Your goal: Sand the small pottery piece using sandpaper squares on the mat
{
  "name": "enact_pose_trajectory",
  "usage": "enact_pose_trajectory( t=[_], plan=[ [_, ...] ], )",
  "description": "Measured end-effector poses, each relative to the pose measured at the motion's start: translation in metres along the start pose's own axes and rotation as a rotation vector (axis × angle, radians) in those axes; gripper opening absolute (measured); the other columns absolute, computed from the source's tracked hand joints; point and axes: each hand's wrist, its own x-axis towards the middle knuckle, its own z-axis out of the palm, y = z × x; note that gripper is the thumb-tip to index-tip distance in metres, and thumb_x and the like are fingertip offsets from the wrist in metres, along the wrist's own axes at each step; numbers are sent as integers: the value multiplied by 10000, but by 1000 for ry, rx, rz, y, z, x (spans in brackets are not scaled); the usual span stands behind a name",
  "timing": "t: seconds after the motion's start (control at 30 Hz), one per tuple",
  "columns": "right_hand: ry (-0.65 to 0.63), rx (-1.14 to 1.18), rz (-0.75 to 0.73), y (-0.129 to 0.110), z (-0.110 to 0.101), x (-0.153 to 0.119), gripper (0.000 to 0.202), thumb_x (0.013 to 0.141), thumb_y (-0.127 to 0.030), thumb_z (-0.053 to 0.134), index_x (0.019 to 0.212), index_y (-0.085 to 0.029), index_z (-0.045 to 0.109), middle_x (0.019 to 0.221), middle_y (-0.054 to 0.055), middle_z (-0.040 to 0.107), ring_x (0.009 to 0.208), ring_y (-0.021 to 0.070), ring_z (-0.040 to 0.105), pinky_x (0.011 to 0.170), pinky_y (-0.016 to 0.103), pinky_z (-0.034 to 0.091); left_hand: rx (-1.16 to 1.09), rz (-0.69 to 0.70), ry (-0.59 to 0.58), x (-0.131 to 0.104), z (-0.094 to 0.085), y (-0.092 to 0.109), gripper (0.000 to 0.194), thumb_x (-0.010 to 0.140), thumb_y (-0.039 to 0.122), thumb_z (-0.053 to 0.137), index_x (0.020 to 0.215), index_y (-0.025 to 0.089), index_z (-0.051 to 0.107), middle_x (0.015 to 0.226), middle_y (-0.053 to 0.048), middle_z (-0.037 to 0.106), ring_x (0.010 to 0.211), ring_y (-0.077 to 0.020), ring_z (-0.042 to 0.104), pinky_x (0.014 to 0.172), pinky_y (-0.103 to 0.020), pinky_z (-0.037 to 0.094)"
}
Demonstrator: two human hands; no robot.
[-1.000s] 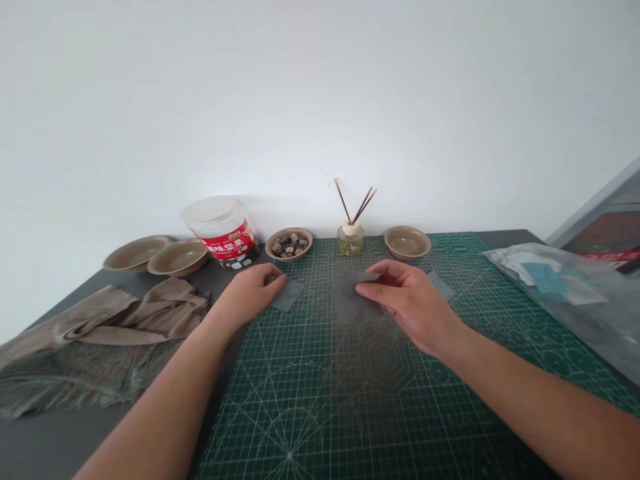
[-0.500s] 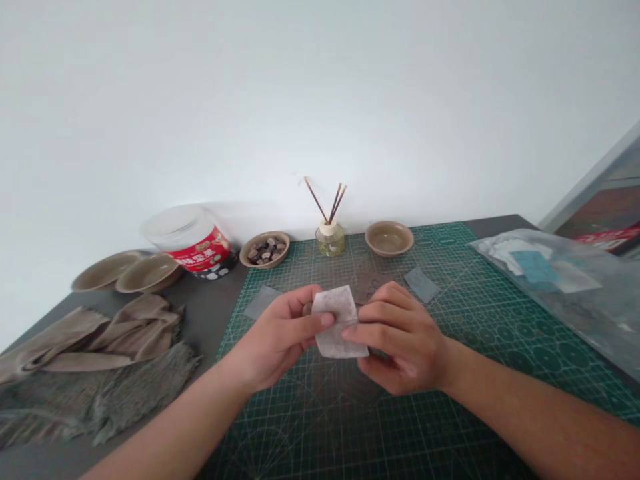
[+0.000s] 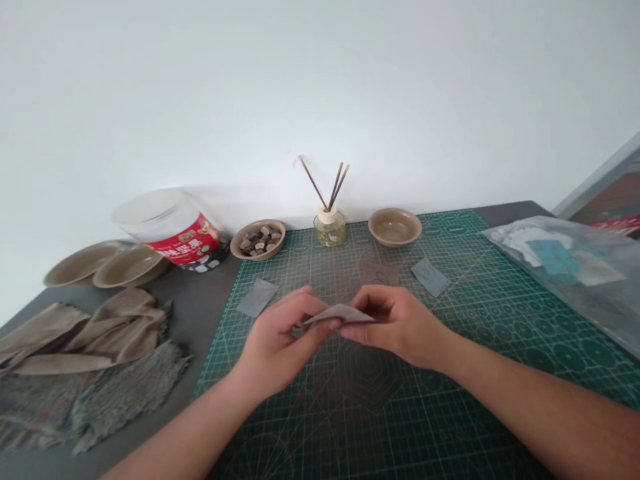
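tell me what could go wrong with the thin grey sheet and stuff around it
The thin grey sheet bows between the left hand and right hand, so it might crease or slip.

The flat brown piece lies just beyond the right hand, whose knuckles could nudge it.

The round glass bottle with dark sticks stands near the far edge of the green gridded mat; a forward reach might tip it.
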Motion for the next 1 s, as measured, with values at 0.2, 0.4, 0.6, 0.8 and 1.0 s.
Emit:
enact_pose_trajectory(
  t=[0.2,0.4,0.6,0.8,1.0],
  plan=[
    [-33,-252,-37,-3,2,-5,146,910,-332,669,873,-212,594,743,-35,584,659,125,537,587,246,437,4,49,-141,-2,-1,2,114,925,255,586,944,211,689,799,-32,597,729,-175,543,663,-298,417],
    [246,-347,-155,5,-3,0,119,926,-253,615,869,-243,512,803,-12,629,786,192,677,695,324,558,-173,-155,-57,1,6,-5,345,1021,315,394,1262,245,632,955,-47,622,875,-191,566,785,-318,462],
    [274,-620,-411,5,-5,1,191,949,-133,518,1093,-246,573,1123,52,693,1008,198,681,889,367,546,-499,-286,38,4,24,-7,343,779,214,798,1068,228,613,924,-16,704,859,-165,658,799,-300,532],
    [216,-842,-545,0,6,-2,293,1007,-209,505,1285,-240,593,1156,72,717,1066,226,650,957,418,502,-679,-368,73,4,26,-12,231,725,198,837,911,186,701,870,-22,744,780,-155,678,743,-283,546],
    [269,-836,-567,6,2,1,346,999,-190,536,1329,-246,620,1254,60,709,1151,216,633,1021,421,486,-697,-392,91,5,27,-11,224,737,172,828,900,183,675,836,-15,748,762,-137,679,730,-258,526]
  ],
)
